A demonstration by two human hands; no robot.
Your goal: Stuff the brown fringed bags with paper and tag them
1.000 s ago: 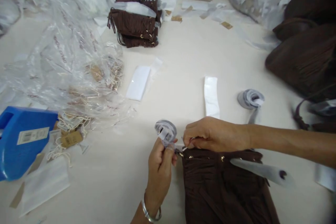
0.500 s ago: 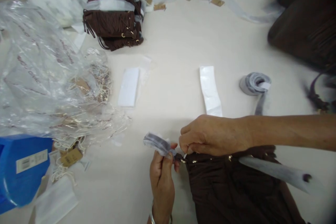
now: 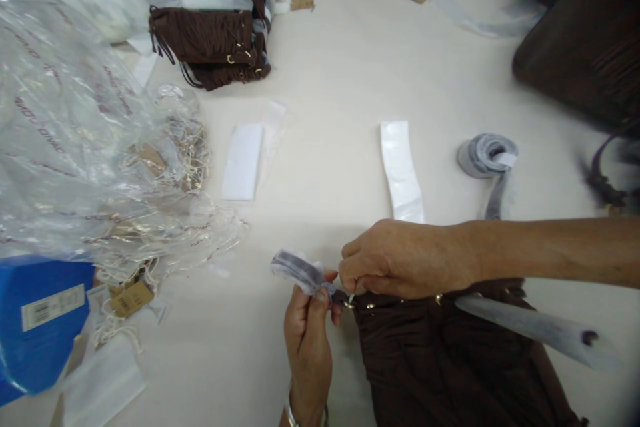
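A dark brown bag [image 3: 440, 360] with gold hardware lies at the lower right, in front of me. At its top left corner my left hand [image 3: 309, 327] pinches a strap [image 3: 299, 271] wrapped in pale translucent paper, close to a gold ring [image 3: 349, 305]. My right hand [image 3: 395, 259] has its fingers closed over the bag's top edge, beside that ring. A small white bit pokes out under the right fingertips; what it belongs to is hidden. Another wrapped strap [image 3: 530, 322] lies across the bag.
Left, clear plastic bags [image 3: 70, 140] lie over strings and tags beside a blue bin [image 3: 43, 327]. Brown fringed bags [image 3: 210, 37] sit at the back left. A white strip [image 3: 401, 170], a wrapped coil [image 3: 487, 155] and folded white paper [image 3: 243, 162] rest ahead; more dark bags [image 3: 580, 47] stand right.
The view has shifted slightly, so the things at left and back sit a little further left and higher. Both hands keep nearly the same hold at the bag's corner.
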